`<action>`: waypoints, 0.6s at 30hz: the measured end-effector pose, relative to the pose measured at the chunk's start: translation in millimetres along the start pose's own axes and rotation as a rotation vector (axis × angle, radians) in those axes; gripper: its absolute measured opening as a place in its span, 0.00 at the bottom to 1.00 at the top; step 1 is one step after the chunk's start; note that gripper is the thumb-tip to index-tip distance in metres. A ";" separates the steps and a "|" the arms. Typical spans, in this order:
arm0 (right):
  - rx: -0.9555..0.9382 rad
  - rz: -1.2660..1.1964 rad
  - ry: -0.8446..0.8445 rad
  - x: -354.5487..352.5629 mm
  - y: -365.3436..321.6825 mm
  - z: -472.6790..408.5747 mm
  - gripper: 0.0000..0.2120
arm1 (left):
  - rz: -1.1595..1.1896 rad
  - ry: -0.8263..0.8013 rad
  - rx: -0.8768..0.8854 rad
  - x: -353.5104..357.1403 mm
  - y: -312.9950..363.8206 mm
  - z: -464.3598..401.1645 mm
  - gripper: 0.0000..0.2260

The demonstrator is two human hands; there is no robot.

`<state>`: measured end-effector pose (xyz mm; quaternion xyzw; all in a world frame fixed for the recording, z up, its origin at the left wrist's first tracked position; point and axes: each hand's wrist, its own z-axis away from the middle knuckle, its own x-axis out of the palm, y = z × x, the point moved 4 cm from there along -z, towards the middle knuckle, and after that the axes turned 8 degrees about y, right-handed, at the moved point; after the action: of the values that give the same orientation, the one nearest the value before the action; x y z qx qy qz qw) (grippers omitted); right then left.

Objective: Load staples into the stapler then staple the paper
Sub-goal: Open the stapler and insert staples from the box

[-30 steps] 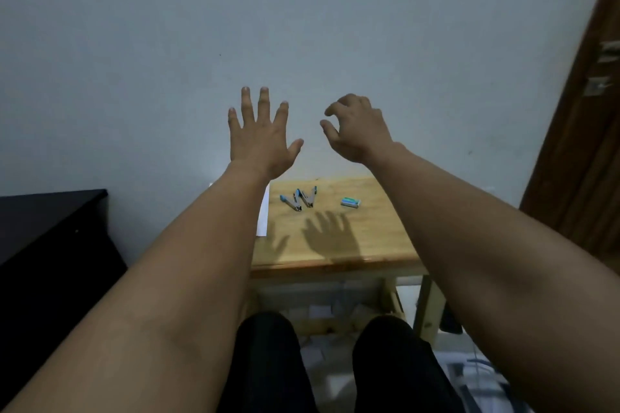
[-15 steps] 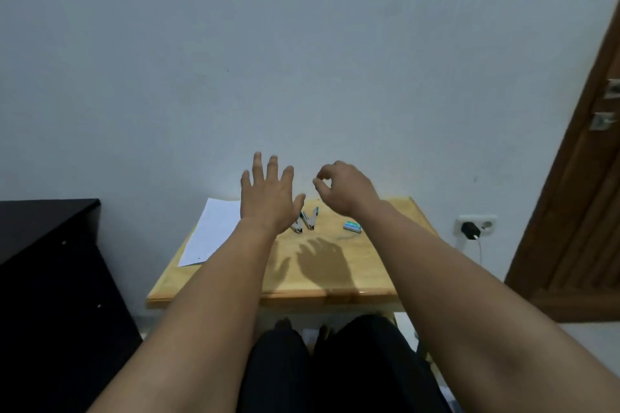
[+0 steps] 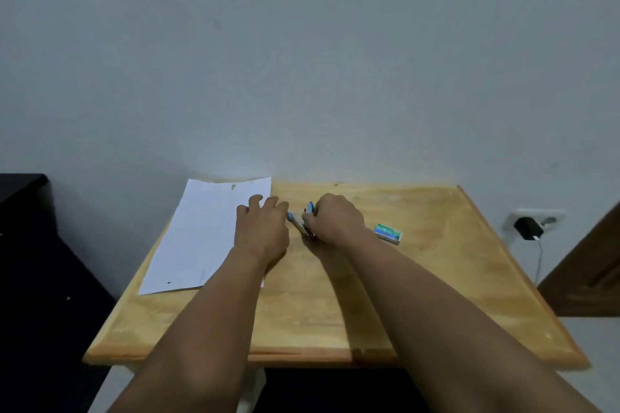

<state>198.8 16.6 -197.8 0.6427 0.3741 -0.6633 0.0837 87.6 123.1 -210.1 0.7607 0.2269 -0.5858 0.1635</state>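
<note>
Both our hands meet at the stapler, mid-frame on the wooden table.

Our right hand curls over the stapler, whose blue tips show between our hands; whether the fingers grip it we cannot tell. Our left hand rests just left, its fingers on the edge of the white paper. A small green staple box lies right of centre. At the right edge of the frame, a charger sits in a wall socket.

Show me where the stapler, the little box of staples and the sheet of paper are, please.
stapler (image 3: pixel 301 224): head view, on the metal body showing between the two hands.
box of staples (image 3: pixel 388 232): head view, on its green and white top face.
sheet of paper (image 3: pixel 201 238): head view, on its bare white middle.
</note>
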 end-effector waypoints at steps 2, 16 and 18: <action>0.006 0.003 -0.015 4.9 -3.3 -7.9 0.14 | 0.022 -0.009 0.041 10.1 -3.6 -6.1 0.20; 0.172 -0.393 0.198 -11.4 18.3 24.6 0.14 | 0.171 0.357 0.217 -32.7 -6.6 34.5 0.09; 0.298 -0.599 0.239 -18.7 27.6 37.7 0.14 | 0.190 0.393 0.217 -42.1 -6.8 48.6 0.11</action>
<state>188.4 -32.5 -195.4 0.5826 0.4522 -0.6259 -0.2536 35.5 97.3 -182.0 0.8911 0.1174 -0.4295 0.0880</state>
